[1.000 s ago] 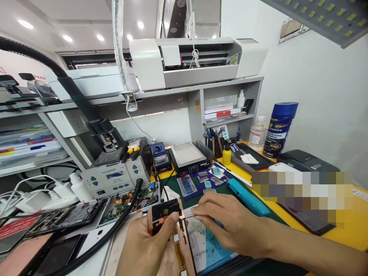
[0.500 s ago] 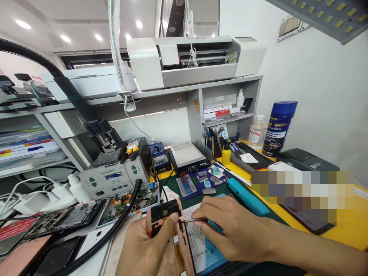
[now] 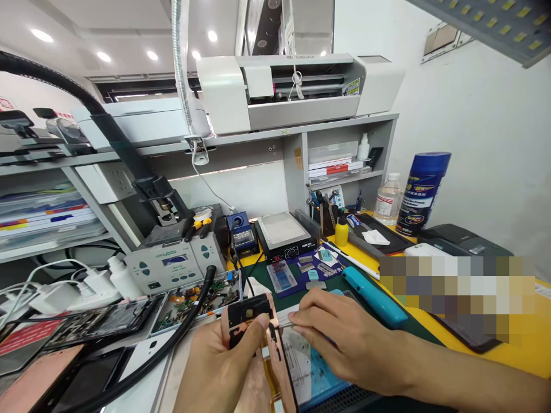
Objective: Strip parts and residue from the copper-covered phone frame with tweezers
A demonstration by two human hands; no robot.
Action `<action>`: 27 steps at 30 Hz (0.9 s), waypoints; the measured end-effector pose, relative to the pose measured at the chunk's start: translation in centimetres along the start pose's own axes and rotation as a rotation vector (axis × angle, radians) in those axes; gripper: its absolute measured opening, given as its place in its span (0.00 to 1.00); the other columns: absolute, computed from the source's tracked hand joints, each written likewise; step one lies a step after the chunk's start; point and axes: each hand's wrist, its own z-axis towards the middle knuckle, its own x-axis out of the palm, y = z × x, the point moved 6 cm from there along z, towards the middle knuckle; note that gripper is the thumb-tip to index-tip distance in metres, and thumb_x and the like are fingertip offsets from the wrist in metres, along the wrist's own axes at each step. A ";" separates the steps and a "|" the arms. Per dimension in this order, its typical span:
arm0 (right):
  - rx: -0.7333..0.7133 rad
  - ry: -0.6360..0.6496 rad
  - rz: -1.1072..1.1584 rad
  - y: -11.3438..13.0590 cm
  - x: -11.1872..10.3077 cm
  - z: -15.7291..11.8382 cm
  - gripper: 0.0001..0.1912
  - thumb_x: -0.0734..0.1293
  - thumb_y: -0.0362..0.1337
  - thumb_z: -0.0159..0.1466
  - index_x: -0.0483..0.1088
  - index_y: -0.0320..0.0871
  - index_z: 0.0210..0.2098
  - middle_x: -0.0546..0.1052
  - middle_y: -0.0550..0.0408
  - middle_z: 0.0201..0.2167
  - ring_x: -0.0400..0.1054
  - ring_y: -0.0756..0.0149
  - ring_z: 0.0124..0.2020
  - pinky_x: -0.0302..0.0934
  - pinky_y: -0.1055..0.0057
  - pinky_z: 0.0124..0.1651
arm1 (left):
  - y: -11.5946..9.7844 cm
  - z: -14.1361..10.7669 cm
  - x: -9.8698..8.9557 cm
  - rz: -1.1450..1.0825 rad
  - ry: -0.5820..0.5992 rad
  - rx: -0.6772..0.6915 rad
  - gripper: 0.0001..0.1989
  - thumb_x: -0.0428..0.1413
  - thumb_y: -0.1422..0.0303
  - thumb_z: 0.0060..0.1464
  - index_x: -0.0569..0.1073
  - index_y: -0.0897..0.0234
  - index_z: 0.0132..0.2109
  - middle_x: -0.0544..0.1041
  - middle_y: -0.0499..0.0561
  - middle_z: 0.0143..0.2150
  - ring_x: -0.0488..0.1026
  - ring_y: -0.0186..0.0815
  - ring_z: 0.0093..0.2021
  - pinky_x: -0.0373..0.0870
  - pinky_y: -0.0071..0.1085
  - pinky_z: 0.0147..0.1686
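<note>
My left hand [image 3: 224, 362] is closed around a phone screen panel [image 3: 283, 367] with a copper-coloured back, its thumb lying across the upper part. Black film patches cover the panel's top end, and an orange-brown flex cable [image 3: 272, 380] runs down its back. From the other side, my right hand [image 3: 344, 338] pinches thin metal tweezers [image 3: 286, 326], whose tips meet the panel's right edge near the top. Whether the tips grip anything is too small to tell. Beneath my right hand lies a blue-and-clear plastic sheet [image 3: 316, 370].
A tray [image 3: 159, 327] of small circuit parts sits at the left, with a black hose [image 3: 189, 321] crossing it. Behind are a hot plate [image 3: 284, 232] and a soldering station [image 3: 241, 236]. A teal tool [image 3: 374, 295] and a blue spray can [image 3: 424, 192] stand to the right.
The whole view has shifted slightly, so things appear a little further right. Both hands keep nearly the same pose at the panel, with the tweezers still at its right edge.
</note>
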 end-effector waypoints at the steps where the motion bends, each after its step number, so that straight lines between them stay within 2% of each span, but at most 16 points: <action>1: -0.005 -0.025 0.002 0.0 0.0 0.0 0.12 0.58 0.26 0.71 0.71 0.36 0.46 0.73 0.46 0.38 0.66 0.62 0.39 0.62 0.69 0.38 | 0.2 0.0 -0.1 0.005 0.002 -0.003 0.22 0.66 0.51 0.46 0.72 0.66 0.26 0.72 0.47 0.26 0.67 0.35 0.29 0.64 0.28 0.30; 5: -0.011 -0.090 -0.006 0.3 -0.2 0.0 0.09 0.59 0.26 0.70 0.71 0.37 0.43 0.73 0.47 0.36 0.66 0.62 0.38 0.61 0.69 0.38 | 0.3 0.0 -0.1 0.019 0.007 -0.019 0.23 0.66 0.50 0.45 0.71 0.65 0.26 0.70 0.46 0.25 0.65 0.34 0.28 0.63 0.27 0.29; 8: 0.054 -0.027 -0.071 0.2 0.1 0.1 0.08 0.59 0.29 0.71 0.70 0.39 0.42 0.74 0.49 0.36 0.68 0.60 0.39 0.58 0.67 0.36 | -0.4 -0.2 0.3 0.002 0.016 0.003 0.21 0.67 0.51 0.44 0.74 0.66 0.26 0.73 0.47 0.26 0.67 0.35 0.31 0.65 0.26 0.31; 11: 0.085 0.062 -0.140 -0.1 0.6 -0.1 0.09 0.59 0.31 0.71 0.71 0.41 0.41 0.75 0.52 0.34 0.68 0.62 0.34 0.53 0.66 0.31 | -0.8 -0.3 0.5 0.001 0.009 0.024 0.20 0.67 0.52 0.44 0.76 0.66 0.26 0.75 0.48 0.27 0.68 0.35 0.32 0.65 0.25 0.32; 15: 0.009 0.018 -0.185 -0.2 0.6 -0.4 0.10 0.58 0.28 0.71 0.70 0.41 0.38 0.74 0.54 0.30 0.67 0.64 0.30 0.49 0.66 0.29 | -0.3 -0.2 0.5 -0.016 0.018 -0.028 0.22 0.67 0.52 0.44 0.71 0.65 0.24 0.71 0.46 0.25 0.65 0.33 0.28 0.62 0.26 0.29; 17: -0.001 -0.028 -0.181 -0.1 0.4 -0.5 0.10 0.58 0.28 0.71 0.70 0.40 0.40 0.74 0.53 0.30 0.68 0.64 0.31 0.50 0.66 0.30 | 0.1 -0.1 0.6 -0.047 0.040 -0.054 0.22 0.67 0.52 0.45 0.72 0.66 0.25 0.72 0.47 0.26 0.66 0.33 0.29 0.62 0.27 0.30; 20: 0.073 -0.063 -0.113 0.0 0.0 -0.4 0.09 0.61 0.31 0.70 0.71 0.40 0.46 0.74 0.52 0.33 0.68 0.62 0.34 0.55 0.67 0.33 | 0.1 -0.2 0.6 -0.056 0.049 -0.049 0.21 0.67 0.52 0.45 0.74 0.67 0.26 0.73 0.48 0.27 0.67 0.35 0.30 0.63 0.28 0.32; 23: 0.157 0.019 -0.001 -0.1 0.0 -0.1 0.09 0.61 0.33 0.68 0.71 0.40 0.45 0.73 0.50 0.35 0.67 0.61 0.35 0.59 0.66 0.37 | -0.5 -0.3 0.6 -0.042 0.020 -0.004 0.21 0.67 0.52 0.44 0.74 0.66 0.24 0.72 0.47 0.25 0.66 0.34 0.30 0.64 0.27 0.31; 27: 0.157 0.100 0.033 -0.2 0.2 0.1 0.10 0.58 0.31 0.70 0.71 0.40 0.40 0.72 0.50 0.34 0.67 0.62 0.37 0.60 0.67 0.38 | -1.2 -0.4 0.5 -0.002 -0.048 0.071 0.22 0.67 0.53 0.44 0.69 0.64 0.20 0.67 0.44 0.21 0.60 0.30 0.25 0.62 0.25 0.27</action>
